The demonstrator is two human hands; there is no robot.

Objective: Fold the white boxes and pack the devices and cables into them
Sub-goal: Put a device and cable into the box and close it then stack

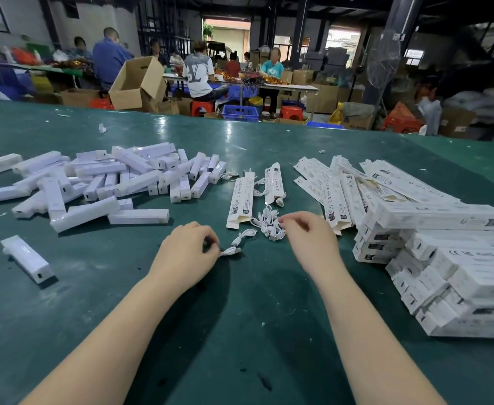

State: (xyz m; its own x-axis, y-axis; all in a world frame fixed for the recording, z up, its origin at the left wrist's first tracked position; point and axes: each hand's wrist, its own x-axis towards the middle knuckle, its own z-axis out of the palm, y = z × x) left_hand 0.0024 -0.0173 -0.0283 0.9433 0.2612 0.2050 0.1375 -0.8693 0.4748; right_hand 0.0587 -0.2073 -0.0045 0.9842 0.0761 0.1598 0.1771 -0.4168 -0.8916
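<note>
Cable-sorting step: left hand (pixel 186 252) pinching one cable (pixel 230 252), right hand (pixel 310 238) plucking at cable pile (pixel 269 223); next, likely slipping cable into box (pixel 240 203).

From my remote seat I cannot see the left hand's (pixel 186 252) fingertips: they curl under the palm where a small white cable (pixel 230 252) meets them, so the grip itself is hidden. The right hand's (pixel 307 233) fingertips blur into the cable pile (pixel 269 223), and I cannot tell whether they pinch anything. The print on the flat boxes (pixel 335 188) is too small for me to read. The stacked boxes (pixel 459 276) run off the right edge, and the people at the far tables (pixel 272 86) are blurred.
</note>
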